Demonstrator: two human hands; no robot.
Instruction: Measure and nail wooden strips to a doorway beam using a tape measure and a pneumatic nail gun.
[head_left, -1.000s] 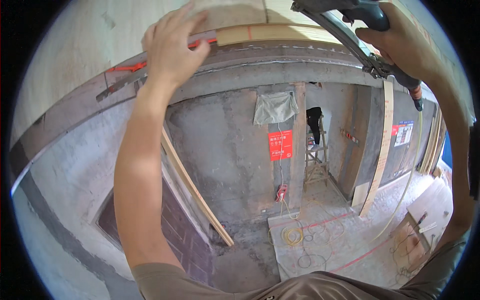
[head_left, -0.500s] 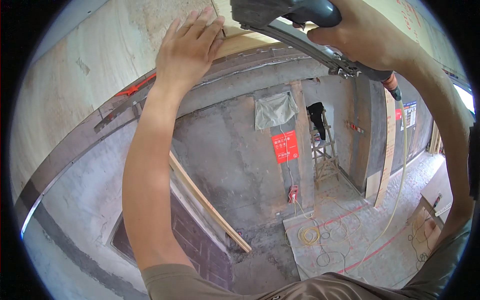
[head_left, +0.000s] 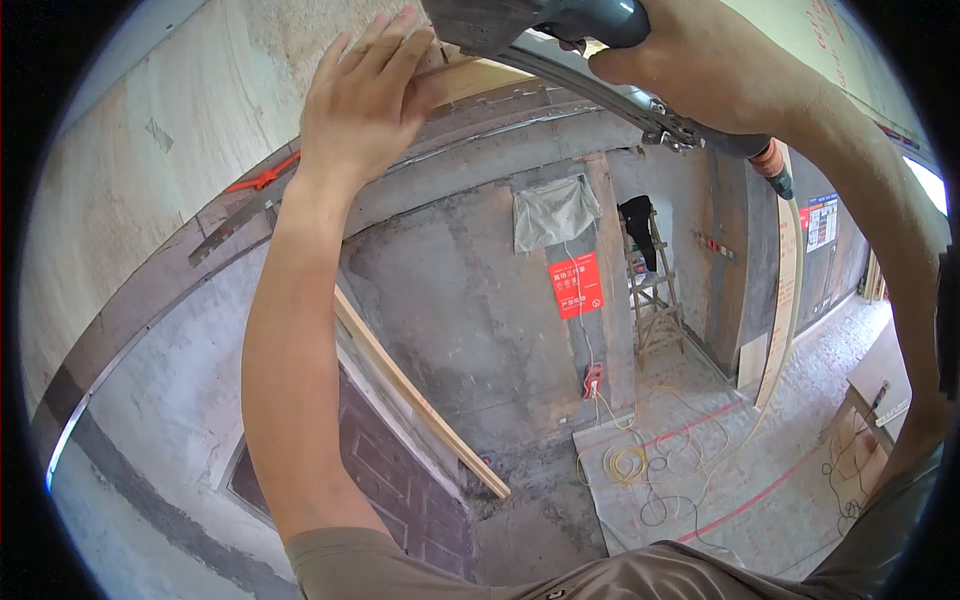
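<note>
Overhead, my left hand (head_left: 355, 115) presses against the edge of a pale plywood panel (head_left: 190, 120), fingers stretched out, with nothing in its grasp. My right hand (head_left: 715, 70) is wrapped round the black handle of a nail gun (head_left: 590, 22). The gun's nose end is at the top, close to my left fingertips and over a light wood batten (head_left: 475, 82); the picture's edge cuts off part of the tool. From an orange fitting at the handle's end, a pale air hose (head_left: 797, 260) hangs toward the floor.
Below are a brown door (head_left: 405, 480), a leaning timber strip (head_left: 420, 400) and a wooden ladder (head_left: 655, 290) with dark cloth on it. A coiled yellow hose (head_left: 627, 463) and cables lie on the covered floor. A board-topped table (head_left: 880, 385) stands at the right.
The nail gun and my right hand have shifted left and slightly up. My left hand has slid a little left along the panel, staying outstretched. The hose now hangs closer to the upright board.
</note>
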